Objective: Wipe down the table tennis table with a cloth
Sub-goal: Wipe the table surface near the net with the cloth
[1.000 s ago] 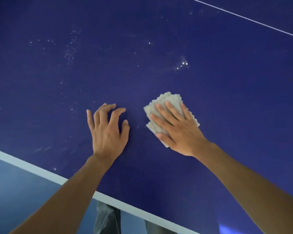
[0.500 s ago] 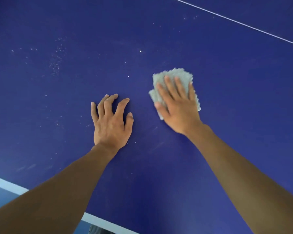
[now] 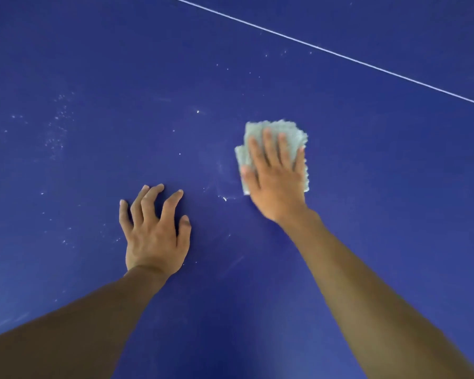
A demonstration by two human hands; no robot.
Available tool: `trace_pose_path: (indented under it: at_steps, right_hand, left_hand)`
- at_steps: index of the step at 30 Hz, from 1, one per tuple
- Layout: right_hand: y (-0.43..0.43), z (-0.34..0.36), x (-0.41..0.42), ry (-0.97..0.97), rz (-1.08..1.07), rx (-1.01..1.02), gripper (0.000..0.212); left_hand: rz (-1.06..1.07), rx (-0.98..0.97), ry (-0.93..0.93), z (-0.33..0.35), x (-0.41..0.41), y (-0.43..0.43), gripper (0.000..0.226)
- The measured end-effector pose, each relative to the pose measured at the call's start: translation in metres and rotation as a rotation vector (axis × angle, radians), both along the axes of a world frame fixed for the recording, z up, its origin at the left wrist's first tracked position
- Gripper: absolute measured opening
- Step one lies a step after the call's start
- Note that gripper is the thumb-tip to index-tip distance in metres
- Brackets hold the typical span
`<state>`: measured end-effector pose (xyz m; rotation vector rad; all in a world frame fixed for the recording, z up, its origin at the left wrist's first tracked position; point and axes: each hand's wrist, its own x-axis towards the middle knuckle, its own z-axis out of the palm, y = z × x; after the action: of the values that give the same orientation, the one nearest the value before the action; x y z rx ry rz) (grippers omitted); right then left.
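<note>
right hand flat, pressing cloth on table; left hand spread, empty; no containers

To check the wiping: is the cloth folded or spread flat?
Folded: the cloth shows stepped layered edges under the right hand.

**Layout on the table**

My R hand lies flat on the cloth, which lies on the table. Cloth pokes out past my fingertips, far side. My L hand rests on the table, left of the cloth & nearer me, apart from it. Thin line runs across the surface beyond both hands. Specks sit far left.
</note>
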<state>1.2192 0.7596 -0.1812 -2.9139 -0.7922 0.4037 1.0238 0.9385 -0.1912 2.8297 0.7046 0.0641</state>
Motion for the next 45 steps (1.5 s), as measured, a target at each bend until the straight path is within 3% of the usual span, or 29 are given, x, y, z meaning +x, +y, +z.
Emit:
trace_pose_path:
  at_steps: [1,3,8,13,15,18,20,22,25,29,32,35,39,41,43,45]
  right_hand:
    - [-0.008,0.0,-0.018,-0.019,0.141,0.001,0.064]
    - [-0.044,0.0,-0.035,-0.035,0.166,-0.005,0.063]
    - [-0.143,0.006,0.04,-0.026,-0.325,-0.076,0.067]
    - [-0.11,0.007,0.14,-0.032,-0.822,-0.083,0.064]
    - [-0.067,0.004,0.141,-0.051,-0.669,-0.088,0.064]
    - [-0.014,0.002,0.09,-0.118,-0.082,-0.073,0.07]
    - [-0.011,0.0,0.038,-0.102,0.263,-0.05,0.068]
    - [-0.036,-0.001,0.013,-0.046,0.426,-0.01,0.063]
    - [-0.078,0.004,0.045,-0.053,0.338,-0.006,0.062]
    - [-0.068,0.008,0.151,-0.052,-0.281,-0.051,0.062]
    - [-0.014,0.01,0.209,-0.053,-0.501,-0.062,0.062]
    - [0.052,0.007,0.215,-0.025,-0.328,-0.049,0.061]
    - [0.084,0.005,0.149,-0.028,0.32,-0.04,0.063]
    - [0.057,0.005,0.131,-0.032,0.49,-0.043,0.064]
    - [0.028,0.006,0.141,-0.035,0.378,-0.016,0.064]
    - [0.016,0.008,0.169,-0.055,0.116,-0.025,0.063]
  left_hand:
    - [0.0,0.0,0.001,0.0,0.0,0.0,0.053]
    - [-0.002,0.004,0.002,-0.001,0.0,0.0,0.053]
    - [-0.004,-0.005,0.014,-0.001,0.001,0.0,0.053]
    - [-0.005,-0.015,0.05,0.003,0.001,0.0,0.055]
    - [-0.006,-0.017,0.061,0.004,0.002,0.0,0.056]
    - [0.008,-0.016,0.067,0.006,0.003,-0.001,0.056]
    - [0.006,-0.019,0.057,0.006,0.004,-0.001,0.056]
    - [-0.002,-0.022,0.053,0.005,0.004,0.0,0.055]
    - [-0.004,-0.032,0.064,0.007,0.004,0.001,0.055]
    - [-0.014,-0.031,0.089,0.009,0.004,0.002,0.056]
    - [-0.023,-0.034,0.086,0.008,0.004,0.003,0.055]
    - [-0.017,-0.042,0.086,0.01,0.005,0.003,0.055]
    - [-0.016,-0.045,0.086,0.011,0.005,0.003,0.055]
    - [-0.021,-0.054,0.089,0.01,0.004,0.004,0.055]
    - [-0.024,-0.06,0.096,0.009,0.003,0.005,0.055]
    - [-0.026,-0.054,0.102,0.009,0.003,0.005,0.055]
